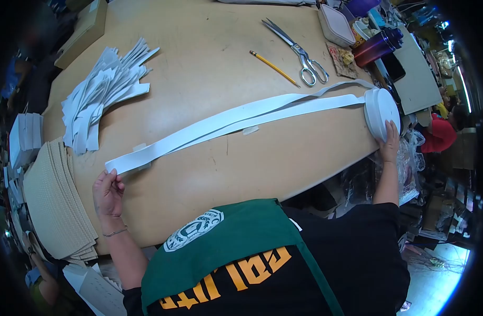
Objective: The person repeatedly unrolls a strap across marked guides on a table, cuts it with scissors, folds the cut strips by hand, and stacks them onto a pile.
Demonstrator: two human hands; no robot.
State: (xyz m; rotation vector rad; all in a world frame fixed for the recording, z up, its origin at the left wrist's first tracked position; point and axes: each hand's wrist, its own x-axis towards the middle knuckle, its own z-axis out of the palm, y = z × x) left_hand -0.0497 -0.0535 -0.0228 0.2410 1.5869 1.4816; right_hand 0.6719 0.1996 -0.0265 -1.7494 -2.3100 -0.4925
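Note:
Two white strips (225,117) stretch across the tan table (199,47), lying partly over each other. My left hand (109,192) pinches their left end between thumb and fingers. At the right edge of the table stand white rolls of the strip (381,113), side by side, from which the strips lead off. My right hand (390,142) rests against the lower side of the rolls, its fingers on the near face; part of that hand is hidden behind them. Small bits of tape stick to the table beneath the strips.
Cut white strips (102,89) lie heaped at the upper left, above stacked beige sheets (57,205). Metal scissors (299,52) and a yellow pencil (274,68) lie beyond the strips. A purple bottle (377,47) and a lidded box (336,25) stand upper right. A person in red is at far right.

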